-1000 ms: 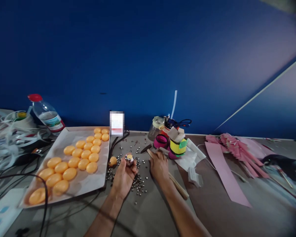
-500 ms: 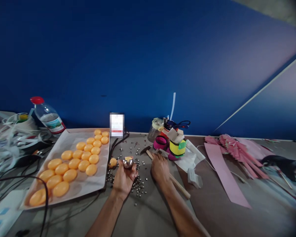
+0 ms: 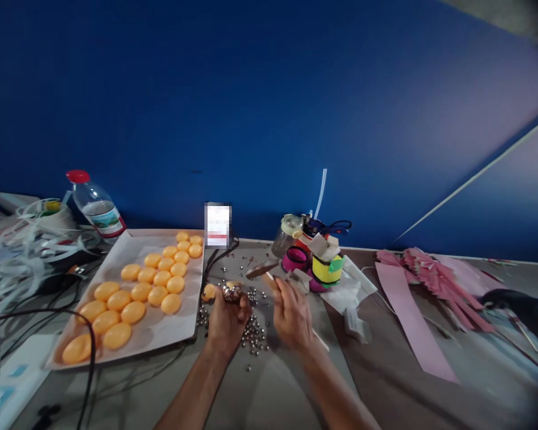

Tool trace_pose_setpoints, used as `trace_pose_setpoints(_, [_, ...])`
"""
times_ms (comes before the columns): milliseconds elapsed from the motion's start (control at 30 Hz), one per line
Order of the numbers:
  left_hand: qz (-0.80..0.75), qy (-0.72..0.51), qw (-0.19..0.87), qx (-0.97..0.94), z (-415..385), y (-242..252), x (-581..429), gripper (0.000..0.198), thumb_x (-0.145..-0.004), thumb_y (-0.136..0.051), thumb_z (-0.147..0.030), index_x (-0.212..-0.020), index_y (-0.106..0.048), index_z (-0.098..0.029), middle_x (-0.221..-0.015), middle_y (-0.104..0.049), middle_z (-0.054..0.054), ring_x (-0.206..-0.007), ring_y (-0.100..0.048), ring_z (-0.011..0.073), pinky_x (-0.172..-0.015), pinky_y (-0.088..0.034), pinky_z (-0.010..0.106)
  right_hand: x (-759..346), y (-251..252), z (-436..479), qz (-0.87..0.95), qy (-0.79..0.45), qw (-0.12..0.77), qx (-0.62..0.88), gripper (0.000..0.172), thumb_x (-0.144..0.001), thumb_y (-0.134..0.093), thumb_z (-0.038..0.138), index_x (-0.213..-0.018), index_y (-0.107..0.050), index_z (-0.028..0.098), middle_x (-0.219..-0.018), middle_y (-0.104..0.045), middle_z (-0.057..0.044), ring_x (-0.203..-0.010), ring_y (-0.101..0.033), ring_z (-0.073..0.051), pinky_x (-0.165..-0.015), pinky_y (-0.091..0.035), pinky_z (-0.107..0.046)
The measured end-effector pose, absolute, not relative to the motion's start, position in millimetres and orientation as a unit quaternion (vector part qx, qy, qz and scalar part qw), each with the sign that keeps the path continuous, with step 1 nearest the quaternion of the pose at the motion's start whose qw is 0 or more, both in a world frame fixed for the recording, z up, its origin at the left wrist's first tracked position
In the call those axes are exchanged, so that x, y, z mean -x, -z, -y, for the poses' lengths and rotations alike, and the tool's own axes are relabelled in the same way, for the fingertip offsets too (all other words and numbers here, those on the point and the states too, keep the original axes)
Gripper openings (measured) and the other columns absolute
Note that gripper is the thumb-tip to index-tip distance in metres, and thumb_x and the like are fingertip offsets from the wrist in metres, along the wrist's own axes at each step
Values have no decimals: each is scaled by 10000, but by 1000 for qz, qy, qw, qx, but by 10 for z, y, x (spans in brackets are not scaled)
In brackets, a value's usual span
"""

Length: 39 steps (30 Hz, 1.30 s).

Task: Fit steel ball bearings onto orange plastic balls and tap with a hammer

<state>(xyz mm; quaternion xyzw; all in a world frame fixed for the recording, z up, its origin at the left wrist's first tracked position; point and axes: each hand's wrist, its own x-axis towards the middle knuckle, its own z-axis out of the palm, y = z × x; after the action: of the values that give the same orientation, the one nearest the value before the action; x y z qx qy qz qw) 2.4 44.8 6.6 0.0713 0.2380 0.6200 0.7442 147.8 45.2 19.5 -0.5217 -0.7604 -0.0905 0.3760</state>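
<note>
My left hand [image 3: 226, 319] is closed round an orange ball covered in shiny metal beads [image 3: 232, 292], with a bare orange patch on its top. Wrapped round the pale wooden handle of a hammer is my right hand [image 3: 292, 313]. The dark head of the hammer [image 3: 262, 271], a little blurred, points left, raised just off the table. Small steel balls [image 3: 254, 334] lie scattered beneath and around my left hand. Beside its fingers sits a plain orange ball [image 3: 208, 292].
On the left, a white tray [image 3: 134, 251] holds several orange balls; a red-capped bottle [image 3: 101, 209] stands behind. A clear jar [image 3: 286, 236], pink and yellow tape-like rolls [image 3: 326, 270] and a pink paper strip [image 3: 415, 319] are to the right. Black cable [image 3: 92, 358] crosses the lower left.
My right hand has lifted the hammer from the table, its head rising and tilting. The left hand still grips the beaded ball, now turned slightly. The view has shifted a little.
</note>
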Motion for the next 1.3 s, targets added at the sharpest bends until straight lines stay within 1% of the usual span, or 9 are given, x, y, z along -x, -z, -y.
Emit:
trace_pose_setpoints(100, [-235,-619,747,-64,-451,-78,-9,420,-860,-433,-523,-731,-566,-146,-508,-487,-4,-384,-340,77,-418,-320,205,-1443,-270,-430,811,43,317,489,212,-923,-386,201,-1040,-558,159,-798,-650,-64,-699,-582,-178,-656,-436,-287])
trace_pose_setpoints(167, [-227,-613,754,-63,-450,-97,4,423,-852,-443,-531,-714,-556,-148,-507,-471,-10,-389,-330,77,-418,-319,207,-1435,-309,-424,819,34,308,483,202,-925,-381,192,-998,-567,163,-754,-644,-50,-662,-570,-169,-637,-417,-281])
trace_pose_setpoints(333, [-221,-625,744,-86,-443,-134,9,427,-875,-398,-523,-798,-587,-149,-523,-483,-17,-389,-325,72,-447,-347,209,-1442,-367,-407,792,59,379,475,221,-931,-375,186,-1051,-559,158,-863,-663,-85,-745,-588,-179,-703,-406,-302])
trace_pose_setpoints(500, [-204,-609,761,-92,-443,-122,1,449,-871,-402,-529,-701,-555,-142,-501,-446,-19,-385,-313,68,-422,-321,205,-1429,-346,-413,809,27,319,492,210,-929,-380,198,-992,-576,156,-757,-646,-53,-674,-575,-169,-642,-391,-279])
trace_pose_setpoints(633, [-201,-618,755,-85,-445,-128,3,419,-879,-403,-506,-743,-571,-147,-525,-460,-16,-395,-327,70,-434,-332,207,-1431,-366,-419,798,29,341,497,246,-938,-354,215,-1014,-577,147,-824,-654,-78,-755,-589,-179,-709,-408,-293])
trace_pose_setpoints(767, [-207,-612,760,-66,-439,-130,16,404,-874,-434,-489,-742,-580,-135,-484,-426,-31,-368,-300,60,-424,-322,201,-1410,-408,-401,827,-9,315,466,234,-936,-363,212,-989,-585,162,-795,-653,-55,-702,-587,-164,-650,-418,-273])
trace_pose_setpoints(967, [-189,-615,760,-90,-433,-164,17,428,-892,-400,-479,-733,-584,-127,-510,-445,-24,-372,-291,52,-433,-324,203,-1430,-435,-377,789,7,378,484,264,-938,-333,211,-1021,-578,159,-859,-661,-94,-772,-603,-188,-697,-439,-297])
trace_pose_setpoints(1133, [-193,-611,765,-72,-433,-147,10,422,-885,-414,-489,-761,-587,-124,-487,-412,-39,-361,-272,47,-423,-303,193,-1373,-395,-356,818,-29,321,477,235,-933,-369,232,-961,-592,162,-758,-654,-57,-669,-582,-164,-638,-410,-263])
trace_pose_setpoints(1300, [-167,-596,781,-81,-425,-174,37,422,-874,-405,-518,-795,-580,-142,-539,-442,-20,-389,-311,63,-426,-310,202,-1502,-368,-448,772,-13,333,541,256,-929,-364,230,-1029,-588,157,-854,-668,-81,-775,-592,-183,-711,-403,-279])
